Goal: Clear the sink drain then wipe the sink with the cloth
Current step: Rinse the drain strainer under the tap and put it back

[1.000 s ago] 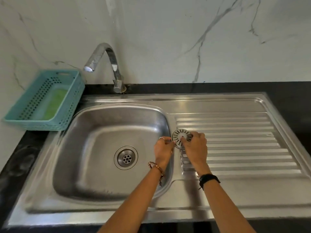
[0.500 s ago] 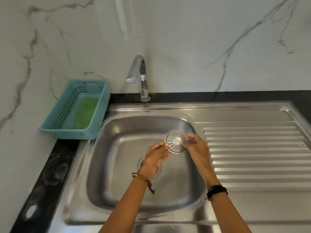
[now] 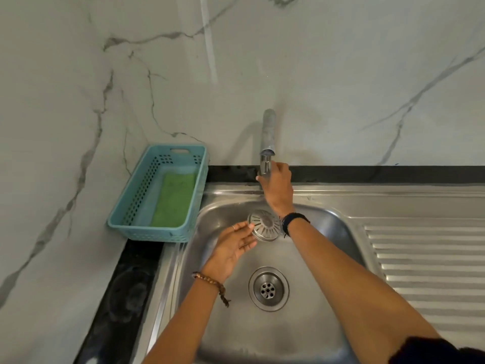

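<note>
My left hand [image 3: 232, 248] holds the round metal drain strainer [image 3: 265, 225] by its edge, tilted, over the back of the steel sink basin [image 3: 309, 334]. My right hand [image 3: 277, 185] reaches over the strainer and grips the base of the chrome tap [image 3: 268, 137] at the back rim. The open drain hole [image 3: 268, 288] sits in the basin floor below my hands. A green cloth [image 3: 174, 198] lies flat inside the teal basket [image 3: 131, 222] left of the sink.
A ribbed steel drainboard [image 3: 425, 258] runs to the right of the basin. Black countertop [image 3: 123, 292] borders the sink on the left and along the back. A marble wall [image 3: 341, 74] rises behind the tap.
My right hand let go of the strainer and moved up to the tap. My left hand now holds the strainer alone, over the basin. The view shifted left and nearer.
</note>
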A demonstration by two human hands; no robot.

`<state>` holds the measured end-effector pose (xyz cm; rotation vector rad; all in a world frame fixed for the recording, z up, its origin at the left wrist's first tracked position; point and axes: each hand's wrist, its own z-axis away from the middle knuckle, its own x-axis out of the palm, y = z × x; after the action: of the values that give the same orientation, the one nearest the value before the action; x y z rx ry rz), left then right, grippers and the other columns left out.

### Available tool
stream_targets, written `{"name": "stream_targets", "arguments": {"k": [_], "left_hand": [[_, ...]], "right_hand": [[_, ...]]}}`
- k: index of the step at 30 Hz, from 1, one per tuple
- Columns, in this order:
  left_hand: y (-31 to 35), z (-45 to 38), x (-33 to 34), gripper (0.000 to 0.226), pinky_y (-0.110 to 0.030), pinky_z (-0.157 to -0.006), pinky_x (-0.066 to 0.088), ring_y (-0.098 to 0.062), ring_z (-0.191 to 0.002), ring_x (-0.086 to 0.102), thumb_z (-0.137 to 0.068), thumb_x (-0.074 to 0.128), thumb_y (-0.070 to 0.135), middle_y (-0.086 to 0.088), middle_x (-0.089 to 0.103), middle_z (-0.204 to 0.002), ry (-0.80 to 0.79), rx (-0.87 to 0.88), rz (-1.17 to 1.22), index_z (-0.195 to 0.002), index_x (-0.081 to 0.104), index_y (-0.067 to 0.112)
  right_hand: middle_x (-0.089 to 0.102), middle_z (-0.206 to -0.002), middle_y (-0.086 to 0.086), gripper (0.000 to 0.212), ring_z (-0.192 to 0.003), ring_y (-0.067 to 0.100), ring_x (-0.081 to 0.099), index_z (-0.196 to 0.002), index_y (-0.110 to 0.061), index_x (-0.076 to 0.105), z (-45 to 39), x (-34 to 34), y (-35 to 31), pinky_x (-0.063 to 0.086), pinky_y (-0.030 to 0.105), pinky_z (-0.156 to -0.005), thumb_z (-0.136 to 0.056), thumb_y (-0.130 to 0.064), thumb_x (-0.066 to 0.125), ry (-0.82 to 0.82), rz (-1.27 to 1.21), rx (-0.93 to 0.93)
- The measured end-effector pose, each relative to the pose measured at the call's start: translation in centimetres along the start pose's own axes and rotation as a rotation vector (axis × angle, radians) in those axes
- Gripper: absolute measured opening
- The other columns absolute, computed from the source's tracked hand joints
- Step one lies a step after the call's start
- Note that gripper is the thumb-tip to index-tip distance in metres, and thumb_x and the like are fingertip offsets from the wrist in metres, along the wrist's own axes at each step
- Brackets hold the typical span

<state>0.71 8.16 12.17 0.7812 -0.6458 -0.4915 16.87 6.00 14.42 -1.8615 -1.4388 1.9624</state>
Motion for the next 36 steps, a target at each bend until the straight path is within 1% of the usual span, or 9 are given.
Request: {"name": "stream_targets", "arguments": {"k": [8, 16, 19, 21, 24, 27, 30, 32, 36], "left_hand": [[0.3, -3.1, -0.6, 0.008, -0.016, -0.055, 0.054, -0.003, -0.062, 0.067, -0.087, 0.060, 0.009, 0.008, 0.073, -0.066, -0.039, -0.043, -0.043, -0.085, 0.063, 0.016], [-2.5, -4.8, -1.5, 0.013, -0.023, -0.066, 0.050, -0.012, -0.081, 0.063, -0.091, 0.056, 0.010, -0.001, 0.068, -0.090, 0.052, -0.137, -0.053, -0.102, 0.062, 0.009], [-3.7, -4.8, -1.8, 0.016, -0.023, -0.069, 0.054, -0.013, -0.082, 0.064, -0.093, 0.052, 0.010, -0.001, 0.069, -0.090, 0.030, -0.132, -0.046, -0.101, 0.064, 0.014], [-4.0, -4.6, -1.7, 0.016, -0.019, -0.064, 0.054, -0.010, -0.078, 0.065, -0.093, 0.052, 0.010, 0.000, 0.069, -0.086, 0.025, -0.132, -0.040, -0.096, 0.065, 0.017], [-4.2, -4.3, -1.6, 0.015, -0.020, -0.062, 0.053, -0.011, -0.077, 0.063, -0.093, 0.052, 0.010, -0.001, 0.068, -0.086, 0.071, -0.131, -0.032, -0.092, 0.064, 0.018], [-4.2, -3.7, -1.6, 0.017, -0.021, -0.065, 0.053, -0.013, -0.076, 0.063, -0.093, 0.050, 0.008, -0.003, 0.068, -0.086, 0.079, -0.126, -0.039, -0.098, 0.065, 0.015], [-4.5, -3.1, -1.3, 0.015, -0.022, -0.067, 0.050, -0.013, -0.081, 0.063, -0.091, 0.054, 0.012, -0.003, 0.068, -0.090, 0.070, -0.062, -0.177, -0.101, 0.065, 0.014], [-5.0, -3.0, -1.0, 0.014, -0.019, -0.064, 0.047, -0.006, -0.079, 0.062, -0.089, 0.056, 0.011, 0.002, 0.068, -0.088, 0.083, 0.064, -0.406, -0.096, 0.067, 0.016], [-6.2, -2.7, -0.5, 0.016, -0.014, -0.072, 0.049, 0.009, -0.074, 0.062, -0.083, 0.064, 0.006, 0.005, 0.071, -0.088, 0.048, 0.323, -0.687, -0.092, 0.072, 0.016]], "right_hand": [[0.041, -0.138, 0.016, 0.055, -0.119, 0.030, 0.042, -0.144, -0.010, 0.033, -0.7, 2.1, 1.6, 0.043, 0.040, -0.093, -0.092, -0.011, 0.052, 0.041, 0.450, -0.232], [0.056, -0.126, 0.012, 0.042, -0.109, 0.025, 0.056, -0.133, -0.014, 0.050, 5.8, 0.9, 4.9, 0.051, 0.035, -0.092, -0.092, -0.013, 0.053, -0.046, 0.112, -0.358], [0.055, -0.135, 0.008, 0.042, -0.123, 0.024, 0.053, -0.139, -0.014, 0.044, 11.3, 3.0, 6.7, 0.036, 0.038, -0.109, -0.098, -0.022, 0.039, -0.244, 0.185, -0.574], [0.037, -0.150, 0.003, 0.045, -0.140, 0.015, 0.031, -0.146, -0.020, 0.028, 12.5, 4.0, 8.0, 0.011, 0.030, -0.118, -0.102, -0.026, 0.034, -0.323, 0.146, -0.409], [0.017, -0.156, -0.003, 0.048, -0.144, 0.007, 0.010, -0.149, -0.022, 0.018, 13.1, 4.3, 8.3, 0.004, 0.027, -0.119, -0.103, -0.035, 0.024, -0.309, 0.099, -0.199], [0.023, -0.152, -0.002, 0.049, -0.142, 0.009, 0.015, -0.146, -0.018, 0.028, 13.9, 4.6, 7.5, 0.012, 0.034, -0.118, -0.102, -0.038, 0.021, -0.306, 0.112, -0.441], [0.038, -0.147, -0.007, 0.051, -0.136, 0.010, 0.037, -0.141, -0.028, 0.039, 13.3, 4.3, 6.7, 0.036, 0.028, -0.106, -0.097, -0.051, 0.024, -0.362, -0.135, -0.140], [0.068, -0.109, 0.003, 0.044, -0.096, 0.020, 0.066, -0.118, -0.021, 0.054, 12.1, 4.0, 6.1, 0.051, 0.026, -0.076, -0.093, -0.054, 0.038, -0.402, -0.360, 0.158], [0.058, -0.081, 0.007, 0.016, -0.075, 0.018, 0.055, -0.080, -0.011, 0.055, 9.5, 3.4, 6.7, 0.046, 0.029, -0.074, -0.095, -0.016, 0.050, -0.419, -0.579, 0.578]]}}
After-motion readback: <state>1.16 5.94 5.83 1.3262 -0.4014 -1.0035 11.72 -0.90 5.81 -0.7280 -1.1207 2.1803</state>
